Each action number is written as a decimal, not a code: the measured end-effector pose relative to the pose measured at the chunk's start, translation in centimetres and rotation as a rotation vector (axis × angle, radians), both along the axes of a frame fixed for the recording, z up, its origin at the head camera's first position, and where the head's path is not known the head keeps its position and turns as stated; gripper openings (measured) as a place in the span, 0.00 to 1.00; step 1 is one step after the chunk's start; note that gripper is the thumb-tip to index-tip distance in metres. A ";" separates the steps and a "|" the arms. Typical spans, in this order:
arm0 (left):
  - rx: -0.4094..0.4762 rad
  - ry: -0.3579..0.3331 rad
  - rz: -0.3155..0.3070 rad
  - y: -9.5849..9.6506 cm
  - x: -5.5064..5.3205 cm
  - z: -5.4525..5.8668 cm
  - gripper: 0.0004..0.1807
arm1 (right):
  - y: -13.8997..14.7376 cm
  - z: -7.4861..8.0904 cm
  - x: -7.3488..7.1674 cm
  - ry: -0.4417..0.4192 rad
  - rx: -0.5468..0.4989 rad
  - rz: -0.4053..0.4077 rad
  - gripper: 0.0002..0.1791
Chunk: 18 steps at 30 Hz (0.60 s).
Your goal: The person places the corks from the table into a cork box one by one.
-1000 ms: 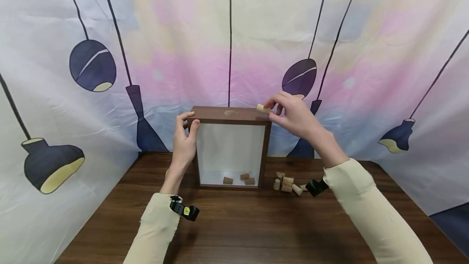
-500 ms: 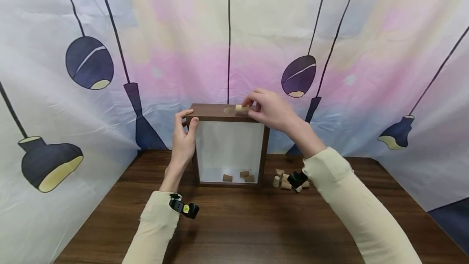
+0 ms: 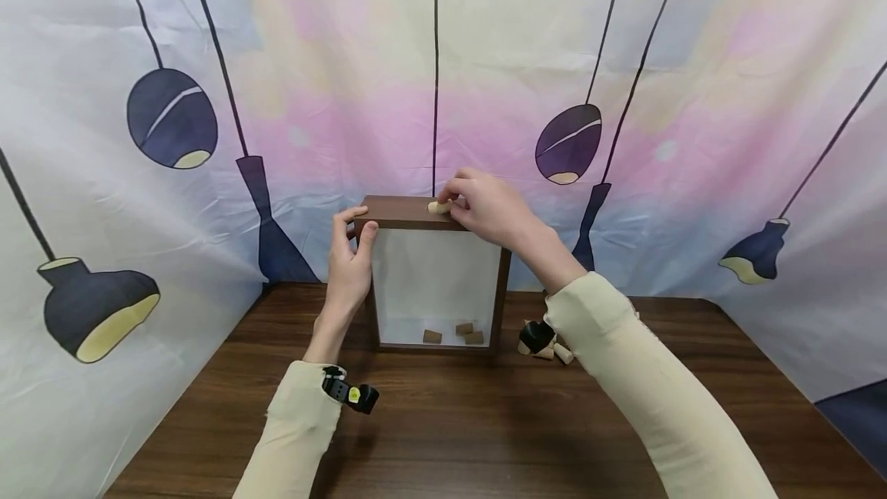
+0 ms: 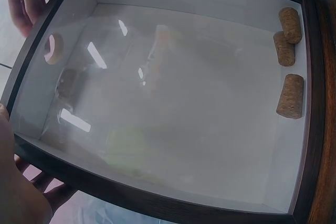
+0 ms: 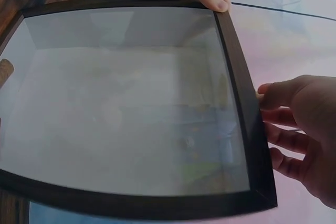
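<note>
A shadow box with a dark brown frame and a clear front stands upright on the table. My left hand grips its upper left corner, thumb on the front edge and fingers over the top. Between the thumb and fingers of my right hand a pale cork is pinched, its end right at the round hole in the box's top. From inside, the hole shows in the left wrist view. Three corks lie at the bottom of the box, one cork apart from the other two.
A pile of loose corks lies on the brown wood table right of the box, partly hidden by the right wrist's black camera. Behind, a fabric backdrop printed with lamps hangs close to the box.
My right hand has moved left along the box's top, carrying the cork from the right corner to the hole. My left hand keeps its grip on the corner.
</note>
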<state>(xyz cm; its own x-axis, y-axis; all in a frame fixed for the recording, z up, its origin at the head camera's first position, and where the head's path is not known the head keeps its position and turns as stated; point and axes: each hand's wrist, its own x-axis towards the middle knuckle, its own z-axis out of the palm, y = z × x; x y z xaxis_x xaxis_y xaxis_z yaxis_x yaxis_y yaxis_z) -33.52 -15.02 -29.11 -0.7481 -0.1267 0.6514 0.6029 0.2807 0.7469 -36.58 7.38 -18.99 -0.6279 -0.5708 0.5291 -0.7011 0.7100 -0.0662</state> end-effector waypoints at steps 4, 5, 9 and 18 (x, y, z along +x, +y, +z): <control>-0.003 0.001 -0.003 0.1 0.0 0.0 0.21 | -0.5 -0.3 -0.3 0.012 0.012 -0.025 0.09; -0.007 -0.002 -0.002 0.1 0.1 0.0 0.21 | -0.6 -0.4 -0.3 0.017 0.015 -0.031 0.09; -0.007 -0.006 0.001 0.1 0.2 0.1 0.21 | -0.6 -0.7 -0.4 0.021 0.009 -0.042 0.10; -0.005 0.007 0.012 0.0 0.1 0.1 0.21 | -0.6 -0.8 -0.3 0.015 0.004 -0.017 0.12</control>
<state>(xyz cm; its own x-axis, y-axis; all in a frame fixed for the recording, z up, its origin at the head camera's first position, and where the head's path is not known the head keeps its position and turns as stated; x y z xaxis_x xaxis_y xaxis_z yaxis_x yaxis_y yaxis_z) -33.47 -15.02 -29.03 -0.7420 -0.1326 0.6571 0.6045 0.2913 0.7414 -36.89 6.80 -19.74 -0.6299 -0.5619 0.5362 -0.6896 0.7222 -0.0532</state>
